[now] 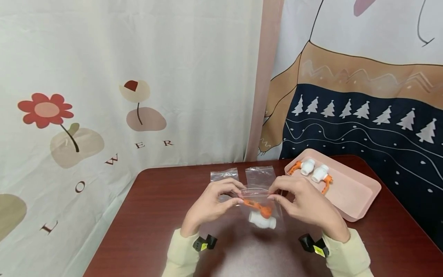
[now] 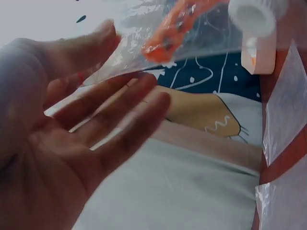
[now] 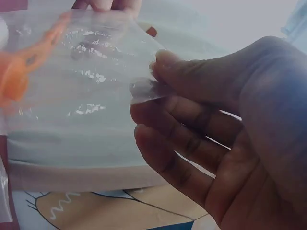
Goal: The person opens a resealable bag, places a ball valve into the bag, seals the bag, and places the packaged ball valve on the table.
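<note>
A clear zip bag [image 3: 91,76] hangs by its top edge between both hands, above the table. Inside it lies a white plastic ball valve [image 1: 263,221] with an orange lever handle [image 1: 254,204]. My left hand [image 1: 212,204] pinches the bag's upper left corner between thumb and fingers. At the upper right corner, my right hand [image 1: 308,202] grips the bag's edge; the right wrist view shows the film caught between thumb and index finger, the other fingers loosely bent. Whether the bag's zip is fastened cannot be made out.
A pink tray [image 1: 360,192] at the right holds two more ball valves, one [image 1: 307,167] at its left end and another [image 1: 320,174] beside it. Behind the hands, two flat clear bags [image 1: 224,175] [image 1: 260,176] lie near the back edge of the dark red table [image 1: 166,192].
</note>
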The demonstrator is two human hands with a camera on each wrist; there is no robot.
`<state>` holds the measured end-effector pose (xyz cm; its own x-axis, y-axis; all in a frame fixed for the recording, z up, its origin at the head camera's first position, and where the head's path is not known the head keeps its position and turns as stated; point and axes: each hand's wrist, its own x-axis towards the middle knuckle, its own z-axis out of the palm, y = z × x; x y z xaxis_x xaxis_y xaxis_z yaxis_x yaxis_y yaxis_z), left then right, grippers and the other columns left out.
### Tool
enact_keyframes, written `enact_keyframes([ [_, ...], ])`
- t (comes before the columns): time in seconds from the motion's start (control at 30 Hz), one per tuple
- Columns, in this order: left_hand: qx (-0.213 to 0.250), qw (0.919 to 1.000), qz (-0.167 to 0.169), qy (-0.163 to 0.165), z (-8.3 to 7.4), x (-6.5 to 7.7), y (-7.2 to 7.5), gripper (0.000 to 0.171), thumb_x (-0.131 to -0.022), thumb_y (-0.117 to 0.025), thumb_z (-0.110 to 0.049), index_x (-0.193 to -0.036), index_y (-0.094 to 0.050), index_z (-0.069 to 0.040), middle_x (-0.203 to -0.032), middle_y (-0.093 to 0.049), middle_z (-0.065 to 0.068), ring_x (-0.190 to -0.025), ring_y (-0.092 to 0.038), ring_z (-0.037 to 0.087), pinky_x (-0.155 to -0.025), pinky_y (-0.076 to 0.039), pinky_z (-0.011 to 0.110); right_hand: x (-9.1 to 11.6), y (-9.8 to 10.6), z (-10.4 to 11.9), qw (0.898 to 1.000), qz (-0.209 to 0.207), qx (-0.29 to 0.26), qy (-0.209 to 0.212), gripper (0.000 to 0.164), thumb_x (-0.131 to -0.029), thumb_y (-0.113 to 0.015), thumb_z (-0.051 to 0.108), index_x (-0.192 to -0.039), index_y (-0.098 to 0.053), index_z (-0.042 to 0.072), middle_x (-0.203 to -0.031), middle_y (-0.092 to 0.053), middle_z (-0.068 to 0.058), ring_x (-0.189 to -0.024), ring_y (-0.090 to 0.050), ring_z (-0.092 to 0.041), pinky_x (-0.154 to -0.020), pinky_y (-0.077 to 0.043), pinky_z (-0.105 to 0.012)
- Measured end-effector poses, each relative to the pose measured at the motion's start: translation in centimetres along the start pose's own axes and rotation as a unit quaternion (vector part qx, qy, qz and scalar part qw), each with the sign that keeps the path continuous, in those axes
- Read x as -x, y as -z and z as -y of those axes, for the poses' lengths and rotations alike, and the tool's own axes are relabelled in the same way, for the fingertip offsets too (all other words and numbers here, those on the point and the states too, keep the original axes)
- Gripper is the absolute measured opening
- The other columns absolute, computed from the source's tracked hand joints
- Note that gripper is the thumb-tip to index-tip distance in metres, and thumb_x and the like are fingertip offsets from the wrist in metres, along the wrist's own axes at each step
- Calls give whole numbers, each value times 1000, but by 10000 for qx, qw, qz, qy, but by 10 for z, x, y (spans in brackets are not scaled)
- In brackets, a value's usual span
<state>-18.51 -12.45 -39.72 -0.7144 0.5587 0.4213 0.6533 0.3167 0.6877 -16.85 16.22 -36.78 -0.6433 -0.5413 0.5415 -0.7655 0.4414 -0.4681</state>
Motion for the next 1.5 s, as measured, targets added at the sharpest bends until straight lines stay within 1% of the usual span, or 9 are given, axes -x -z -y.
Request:
enact_keyframes([
  [0.13,-97,9984,-329,-439,-2,-3,-5,4,-93,-75,-11,-97,-74,-10,-98,-73,0,-87,-68,7,-77,-62,25,1,2,-7,9995,-116,-155,-246,26,-83,-83,3,-93,-74,24,-81,-64,15,-70,-53,1,-58,-51,-18],
  [0.27,-175,9952,-808,-526,-4,-5,-11,3,-95,-74,-11,-96,-74,-9,-92,-72,0,-83,-68,8,-74,-62,25,1,1,-14,9978,-309,-396,-427,25,-83,-83,3,-95,-75,24,-83,-68,14,-70,-57,-2,-59,-53,-19],
  [0.37,-11,9931,-1088,-442,-6,-6,-15,3,-94,-74,-8,-97,-73,-9,-91,-72,1,-80,-68,10,-73,-62,26,0,-1,-18,9961,-459,-614,-435,19,-85,-82,6,-96,-76,21,-84,-69,12,-68,-57,-4,-58,-52,-19],
  [0.6,622,9871,-1474,41,-10,-7,-20,14,-94,-74,-8,-107,-72,-12,-95,-74,6,-78,-72,18,-74,-63,30,-2,-3,-24,9902,-741,-950,-711,19,-86,-82,8,-98,-77,22,-85,-73,7,-68,-55,-8,-56,-50,-19],
  [0.77,1258,9727,-1839,652,-16,-8,-19,32,-89,-79,-7,-120,-69,-13,-92,-75,13,-81,-74,19,-73,-63,30,-2,-4,-24,9861,-771,-1072,-1007,19,-88,-81,9,-99,-77,23,-89,-74,8,-75,-59,-8,-61,-52,-19],
  [0.93,1620,9541,-2128,1345,-18,-11,-18,23,-85,-82,-8,-108,-77,-9,-90,-76,16,-76,-70,9,-67,-58,22,-2,-5,-23,9854,-812,-1123,-989,17,-89,-80,10,-100,-77,23,-90,-74,7,-77,-60,-8,-62,-52,-21],
  [1.03,1668,9464,-2262,1590,-17,-12,-19,15,-84,-83,-10,-98,-79,-7,-89,-75,15,-72,-65,6,-63,-53,17,-2,-5,-23,9846,-831,-1170,-1002,17,-89,-80,10,-99,-77,23,-90,-74,7,-78,-60,-8,-63,-52,-20],
  [1.3,1733,9363,-2522,1726,-16,-13,-21,9,-85,-83,-8,-92,-80,-4,-89,-76,17,-70,-67,9,-63,-56,19,-2,-5,-24,9830,-778,-1134,-1217,15,-90,-79,13,-101,-77,24,-91,-74,7,-78,-60,-9,-65,-53,-22],
  [1.5,1604,9380,-2627,1592,-18,-12,-21,7,-85,-83,-8,-88,-79,-4,-85,-76,19,-67,-65,8,-60,-52,19,-1,-5,-27,9771,-667,-1350,-1502,13,-92,-78,15,-102,-77,23,-92,-73,6,-76,-58,-11,-63,-52,-24],
])
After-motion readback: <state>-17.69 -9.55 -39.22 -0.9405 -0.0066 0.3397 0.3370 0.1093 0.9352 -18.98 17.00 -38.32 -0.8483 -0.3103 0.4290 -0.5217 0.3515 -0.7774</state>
